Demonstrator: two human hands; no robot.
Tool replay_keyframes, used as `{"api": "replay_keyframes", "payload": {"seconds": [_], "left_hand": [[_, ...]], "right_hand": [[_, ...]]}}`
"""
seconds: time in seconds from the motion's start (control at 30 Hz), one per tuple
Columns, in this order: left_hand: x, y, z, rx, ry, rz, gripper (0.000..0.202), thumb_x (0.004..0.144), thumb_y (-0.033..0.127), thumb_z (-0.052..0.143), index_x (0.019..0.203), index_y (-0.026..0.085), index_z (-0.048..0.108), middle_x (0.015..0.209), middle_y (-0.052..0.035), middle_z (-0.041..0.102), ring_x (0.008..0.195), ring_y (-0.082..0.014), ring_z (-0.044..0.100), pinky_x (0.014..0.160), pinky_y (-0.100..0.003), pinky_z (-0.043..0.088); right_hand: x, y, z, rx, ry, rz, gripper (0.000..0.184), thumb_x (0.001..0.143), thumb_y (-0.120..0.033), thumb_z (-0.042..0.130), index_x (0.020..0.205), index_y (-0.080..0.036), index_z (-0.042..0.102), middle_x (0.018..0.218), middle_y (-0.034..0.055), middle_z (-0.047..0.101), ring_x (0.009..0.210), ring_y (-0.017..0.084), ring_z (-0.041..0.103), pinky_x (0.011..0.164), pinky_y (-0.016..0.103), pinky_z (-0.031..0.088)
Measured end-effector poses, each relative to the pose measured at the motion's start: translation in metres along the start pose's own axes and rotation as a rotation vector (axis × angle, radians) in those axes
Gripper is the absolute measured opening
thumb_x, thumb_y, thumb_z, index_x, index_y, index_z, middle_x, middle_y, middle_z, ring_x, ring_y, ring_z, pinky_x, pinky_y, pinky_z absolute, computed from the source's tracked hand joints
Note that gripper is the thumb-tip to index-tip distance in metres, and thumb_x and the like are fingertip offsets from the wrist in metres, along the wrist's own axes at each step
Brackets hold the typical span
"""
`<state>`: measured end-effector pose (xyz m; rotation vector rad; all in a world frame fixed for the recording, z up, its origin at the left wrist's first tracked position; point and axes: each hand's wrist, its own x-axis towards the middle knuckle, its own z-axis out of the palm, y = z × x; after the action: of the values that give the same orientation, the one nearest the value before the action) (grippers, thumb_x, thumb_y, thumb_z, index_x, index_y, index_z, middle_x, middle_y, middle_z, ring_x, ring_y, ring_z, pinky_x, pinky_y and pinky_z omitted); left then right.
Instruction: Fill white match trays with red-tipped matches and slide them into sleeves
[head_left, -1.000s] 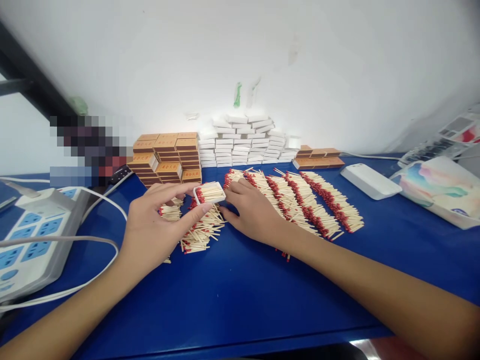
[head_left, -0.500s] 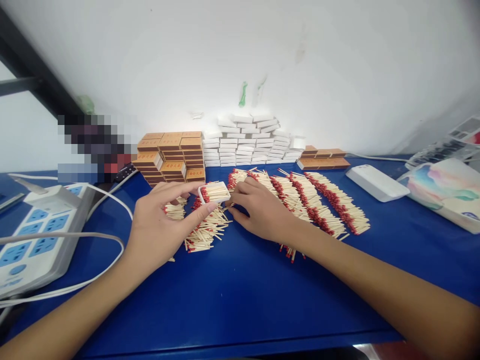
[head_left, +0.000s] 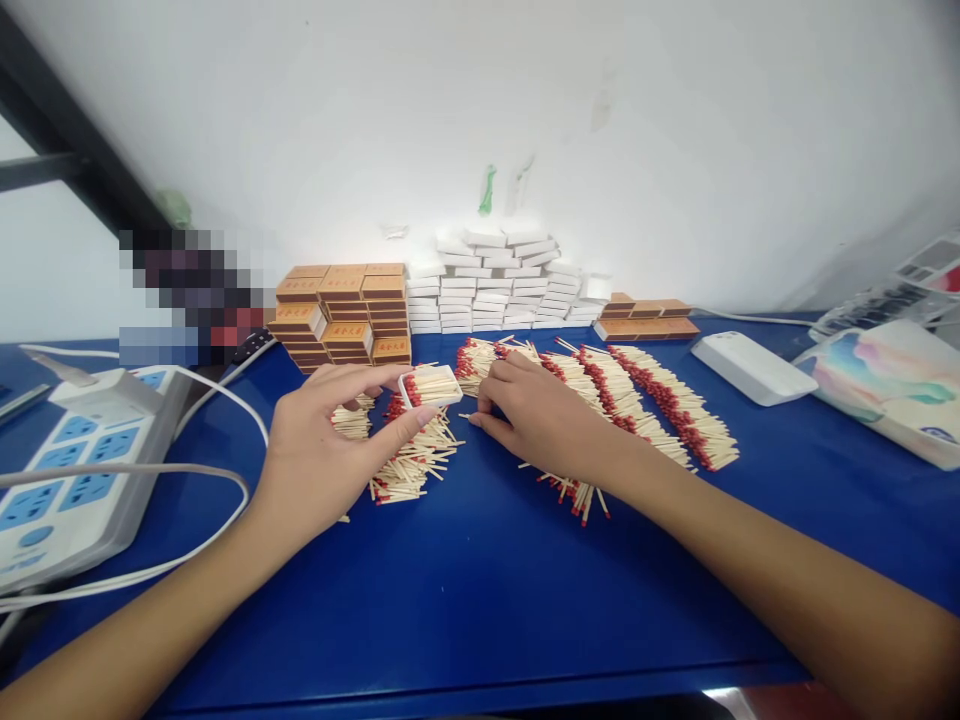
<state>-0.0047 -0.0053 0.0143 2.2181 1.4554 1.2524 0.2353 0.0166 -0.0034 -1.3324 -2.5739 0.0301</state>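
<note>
My left hand [head_left: 322, 450] holds a small white matchbox tray [head_left: 430, 386] filled with red-tipped matches, pinched between thumb and fingers above a loose heap of matches [head_left: 409, 462]. My right hand [head_left: 536, 415] lies curled on the rows of red-tipped matches [head_left: 645, 405] spread across the blue table [head_left: 480, 590], its fingertips pinched together beside the tray. What those fingers hold is hidden.
Stacks of orange matchbox sleeves [head_left: 341, 315] and white trays [head_left: 491, 285] stand at the back wall, with more orange sleeves [head_left: 645, 318] to the right. A power strip [head_left: 75, 470] with cables lies left. A white device [head_left: 754, 368] and a colourful pack [head_left: 889, 385] lie right.
My right hand has slid a little right, away from the tray, over the match rows. The left hand and tray have hardly moved.
</note>
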Motion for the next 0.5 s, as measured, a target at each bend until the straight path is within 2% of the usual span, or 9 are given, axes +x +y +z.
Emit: {"api": "replay_keyframes", "payload": {"seconds": [0.1,0.2,0.3,0.4,0.5], "left_hand": [[0.0,0.0,0.0,-0.003,0.0,0.004,0.034,0.081,0.047,0.085,0.11,0.03,0.08,0.104,0.0003,0.079,0.096,-0.021,0.07,0.088,-0.035,0.057],[0.0,0.0,0.0,-0.006,0.001,0.005,0.036,0.081,0.049,0.085,0.11,0.029,0.08,0.103,-0.0002,0.079,0.093,-0.0206,0.07,0.087,-0.034,0.057],[-0.001,0.0,0.0,-0.007,0.0,0.007,0.036,0.08,0.049,0.085,0.11,0.028,0.08,0.105,-0.0005,0.079,0.095,-0.0208,0.07,0.087,-0.034,0.057],[-0.001,0.0,-0.001,-0.007,0.001,0.003,0.035,0.08,0.047,0.085,0.109,0.028,0.08,0.106,-0.0006,0.079,0.097,-0.0211,0.07,0.086,-0.033,0.056],[-0.001,0.0,0.0,-0.005,0.008,0.005,0.035,0.079,0.046,0.085,0.109,0.028,0.081,0.103,-0.0002,0.079,0.092,-0.02,0.069,0.084,-0.033,0.056]], "right_hand": [[0.0,0.004,0.0,-0.012,0.001,0.031,0.027,0.104,-0.032,0.057,0.085,-0.015,0.066,0.09,0.0112,0.065,0.093,0.026,0.056,0.084,0.039,0.044],[-0.001,0.01,0.0,0.073,0.015,-0.076,0.024,0.105,-0.013,0.045,0.105,-0.015,0.068,0.098,0.0109,0.064,0.094,0.023,0.054,0.084,0.036,0.042],[-0.002,0.015,0.001,0.182,0.005,-0.238,0.042,0.098,0.002,0.04,0.12,-0.019,0.068,0.109,0.0105,0.063,0.102,0.023,0.051,0.087,0.034,0.041],[-0.002,0.017,0.003,0.217,-0.008,-0.271,0.042,0.098,0.002,0.04,0.114,-0.02,0.072,0.108,0.0111,0.063,0.103,0.023,0.049,0.088,0.035,0.041],[0.0,0.02,0.003,0.206,0.005,-0.244,0.03,0.101,-0.005,0.046,0.106,-0.018,0.073,0.105,0.0117,0.062,0.102,0.024,0.049,0.087,0.036,0.041]]}}
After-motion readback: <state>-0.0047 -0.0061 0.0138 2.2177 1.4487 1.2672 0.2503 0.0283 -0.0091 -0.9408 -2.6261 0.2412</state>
